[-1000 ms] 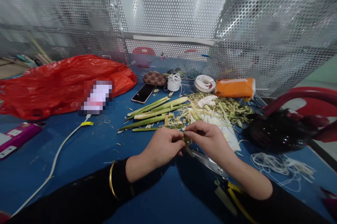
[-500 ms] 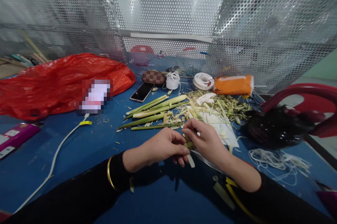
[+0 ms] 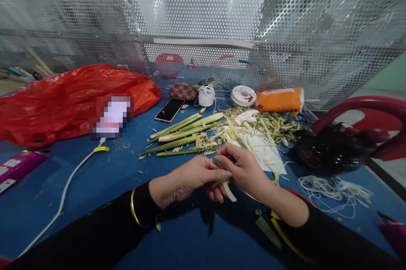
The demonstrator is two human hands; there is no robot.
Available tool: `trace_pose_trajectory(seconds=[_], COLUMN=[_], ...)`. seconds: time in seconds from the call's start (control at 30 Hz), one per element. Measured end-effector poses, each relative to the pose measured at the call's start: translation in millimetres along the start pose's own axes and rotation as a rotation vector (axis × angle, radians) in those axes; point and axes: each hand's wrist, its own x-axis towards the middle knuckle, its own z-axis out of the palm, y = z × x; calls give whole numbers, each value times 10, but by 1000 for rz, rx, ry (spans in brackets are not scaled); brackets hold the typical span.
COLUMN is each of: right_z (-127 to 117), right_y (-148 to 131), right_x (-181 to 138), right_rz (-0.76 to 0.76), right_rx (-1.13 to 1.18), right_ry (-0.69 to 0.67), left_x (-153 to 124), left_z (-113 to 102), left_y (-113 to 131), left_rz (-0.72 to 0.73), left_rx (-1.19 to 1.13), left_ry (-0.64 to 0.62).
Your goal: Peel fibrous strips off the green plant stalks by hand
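Observation:
My left hand [image 3: 190, 177] and my right hand [image 3: 242, 166] meet low over the blue table [image 3: 104, 177]. Both pinch one small pale green stalk piece [image 3: 227, 189], whose end sticks out below the fingers. Just beyond the hands lie several long green stalks [image 3: 182, 132] side by side. To their right spreads a heap of peeled husks and trimmings [image 3: 269, 128] on a white sheet. A gold bangle [image 3: 133, 211] circles my left wrist. Scissors with yellow handles [image 3: 272, 223] lie under my right forearm.
A red plastic bag [image 3: 63, 96] fills the left. A phone [image 3: 169, 110], a checkered pouch [image 3: 183, 91], string spools [image 3: 207, 94], an orange packet [image 3: 279, 99], a black bag [image 3: 330, 151], loose white string [image 3: 330, 189] and a charging cable [image 3: 68, 185] surround the work. Perforated metal screens stand behind.
Both hands have drawn slightly toward me and lower, turning the stalk piece; its pale end now pokes out below the fingers.

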Motion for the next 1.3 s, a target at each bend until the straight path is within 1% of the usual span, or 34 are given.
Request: trace_pose_trajectory(seconds=[0.13,0.2,0.27,0.33,0.4,0.47,0.57,0.7,0.77,1.0,1.1,1.17,1.27,1.3], right_z=[37,24,-19,-81,-137,-167,-160,-126,-117,-87,-92,-113,-145,-145], right_y=[-18,-19,-15,-9,-2,8,38,92,110,125,147,140,57,16], right_x=[0,18,50,87,114,125,115,91,82,78,92,91,44,17], right_rz=[139,169,148,130,123,125,142,127,113,123,115,48,-207,-278], right_rx=[221,266,275,284,280,255,198,67,19,-58,-98,-139,-299,-356], right_ry=[-69,-58,2,28,-1,-22,13,150,196,240,226,262,435,461], left_x=[17,10,2,-1,4,15,28,23,15,-6,4,21,49,57], left_z=[20,27,31,27,17,2,-17,-25,-21,-8,0,6,3,-1], left_y=[-12,4,33,63,81,80,57,50,66,102,89,75,56,52], left_rz=[-46,-30,15,72,109,117,107,111,117,111,93,87,126,160], left_rx=[-32,-43,-70,-124,-178,-205,-200,-178,-167,-151,-154,-200,-323,-355], left_ry=[-29,-3,58,156,246,291,294,274,269,247,245,296,449,493])
